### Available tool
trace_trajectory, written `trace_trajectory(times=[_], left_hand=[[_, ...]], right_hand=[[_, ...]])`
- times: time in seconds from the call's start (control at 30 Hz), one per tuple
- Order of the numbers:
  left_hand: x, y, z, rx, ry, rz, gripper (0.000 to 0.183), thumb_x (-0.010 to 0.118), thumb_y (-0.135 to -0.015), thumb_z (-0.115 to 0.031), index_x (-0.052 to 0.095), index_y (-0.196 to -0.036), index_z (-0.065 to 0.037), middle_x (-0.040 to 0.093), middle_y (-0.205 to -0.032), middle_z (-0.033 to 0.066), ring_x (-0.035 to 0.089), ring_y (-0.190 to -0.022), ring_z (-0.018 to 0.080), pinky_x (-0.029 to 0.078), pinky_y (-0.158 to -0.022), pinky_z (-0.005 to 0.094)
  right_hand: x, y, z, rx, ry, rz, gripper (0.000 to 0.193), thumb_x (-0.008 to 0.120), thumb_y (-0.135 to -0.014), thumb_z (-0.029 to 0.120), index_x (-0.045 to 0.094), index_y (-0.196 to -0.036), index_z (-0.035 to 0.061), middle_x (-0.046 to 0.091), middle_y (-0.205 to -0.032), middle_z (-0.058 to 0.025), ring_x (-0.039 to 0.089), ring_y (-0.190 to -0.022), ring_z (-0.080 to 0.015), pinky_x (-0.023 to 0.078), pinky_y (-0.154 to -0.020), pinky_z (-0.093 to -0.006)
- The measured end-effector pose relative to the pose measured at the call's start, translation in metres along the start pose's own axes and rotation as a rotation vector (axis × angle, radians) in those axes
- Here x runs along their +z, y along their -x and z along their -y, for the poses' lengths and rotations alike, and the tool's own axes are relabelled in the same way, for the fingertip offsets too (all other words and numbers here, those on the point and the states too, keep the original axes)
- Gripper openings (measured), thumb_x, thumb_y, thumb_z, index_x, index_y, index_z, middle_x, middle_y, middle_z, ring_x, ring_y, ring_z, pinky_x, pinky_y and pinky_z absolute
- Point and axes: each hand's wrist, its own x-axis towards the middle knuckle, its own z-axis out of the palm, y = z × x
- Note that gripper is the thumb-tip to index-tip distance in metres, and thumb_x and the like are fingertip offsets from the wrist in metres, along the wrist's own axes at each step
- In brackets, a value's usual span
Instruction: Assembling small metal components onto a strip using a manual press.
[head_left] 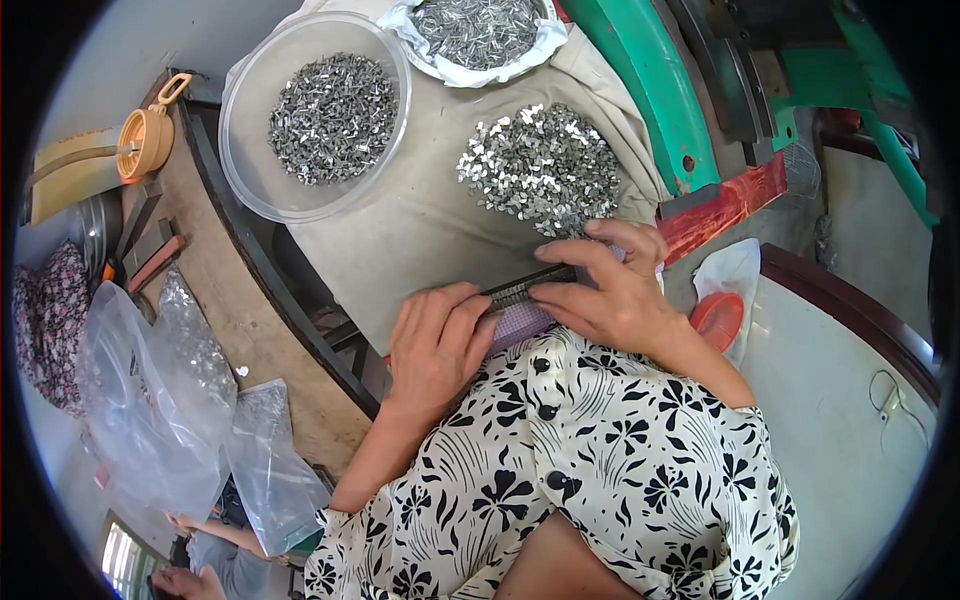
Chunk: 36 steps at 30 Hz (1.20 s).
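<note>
So I'm standing here watching, and the strip, dark and ridged-looking, (pixel 513 294) sits right up against the person's front, above a purple checked cloth (pixel 520 325), probably so both wrists can stay low. Left hand (pixel 440 335) is curled on its left end, fingers together, I'd guess to steady it. Right hand (pixel 608 285) has its thumb side on the other end with the forefinger spread apart; can't tell if it's pinching anything. The loose metal pile (pixel 545 165) lies just beyond that hand on the cloth-covered surface (pixel 420 240), handy reach I reckon. Clear tub (pixel 240 165) and white-lined bowl (pixel 535 62) stand farther back, likely keeping their metal bits contained.
</note>
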Motion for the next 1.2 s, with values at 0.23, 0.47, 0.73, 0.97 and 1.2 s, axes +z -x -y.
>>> trace_trajectory(times=[0.23, 0.47, 0.73, 0.97, 1.2], left_hand=[[-0.004, 0.01, 0.007, -0.112, -0.019, -0.007, 0.036, 0.084, -0.068, -0.011, 0.07, -0.1, -0.005, 0.063, -0.111, 0.0124, 0.06, -0.096, 0.0312, 0.049, -0.079, 0.0397], [-0.005, 0.009, 0.006, -0.094, -0.037, -0.003, 0.029, 0.083, -0.067, -0.01, 0.072, -0.094, -0.007, 0.064, -0.109, 0.0095, 0.06, -0.094, 0.0295, 0.047, -0.079, 0.039], [-0.003, 0.011, 0.006, -0.034, -0.071, -0.044, 0.026, 0.083, -0.067, -0.008, 0.07, -0.09, -0.008, 0.065, -0.107, 0.0082, 0.059, -0.089, 0.0275, 0.045, -0.075, 0.0377], [-0.002, 0.008, 0.006, -0.067, -0.048, -0.045, 0.025, 0.081, -0.068, -0.008, 0.07, -0.09, -0.008, 0.064, -0.106, 0.0064, 0.06, -0.092, 0.0259, 0.044, -0.077, 0.0373], [-0.004, 0.006, 0.007, -0.078, 0.005, -0.028, 0.026, 0.081, -0.068, -0.008, 0.07, -0.092, -0.007, 0.063, -0.106, 0.0076, 0.06, -0.091, 0.0259, 0.044, -0.078, 0.0375]], right_hand=[[0.005, 0.002, -0.001, -0.06, 0.045, 0.032, 0.019, 0.078, -0.064, 0.024, 0.077, -0.083, 0.0275, 0.065, -0.117, 0.0097, 0.043, -0.119, -0.024, 0.031, -0.094, -0.041], [0.002, 0.013, -0.007, 0.02, -0.005, -0.096, 0.025, 0.083, -0.062, 0.02, 0.078, -0.086, 0.0257, 0.068, -0.109, 0.0044, 0.044, -0.115, -0.0279, 0.029, -0.097, -0.0401], [-0.028, -0.017, -0.032, 0.105, 0.09, -0.247, 0.024, 0.082, -0.064, 0.01, 0.075, -0.086, 0.0142, 0.066, -0.102, -0.0009, 0.053, -0.102, -0.0272, 0.042, -0.086, -0.0388], [-0.023, -0.106, -0.066, -0.021, 0.134, -0.343, 0.009, 0.075, -0.077, 0.011, 0.072, -0.085, 0.0078, 0.069, -0.089, -0.0087, 0.064, -0.082, -0.0284, 0.05, -0.071, -0.0378], [0.003, -0.149, -0.092, -0.208, 0.295, -0.318, 0.017, 0.07, -0.08, 0.021, 0.074, -0.082, 0.004, 0.067, -0.082, -0.0185, 0.065, -0.087, -0.0362, 0.052, -0.079, -0.0438]])
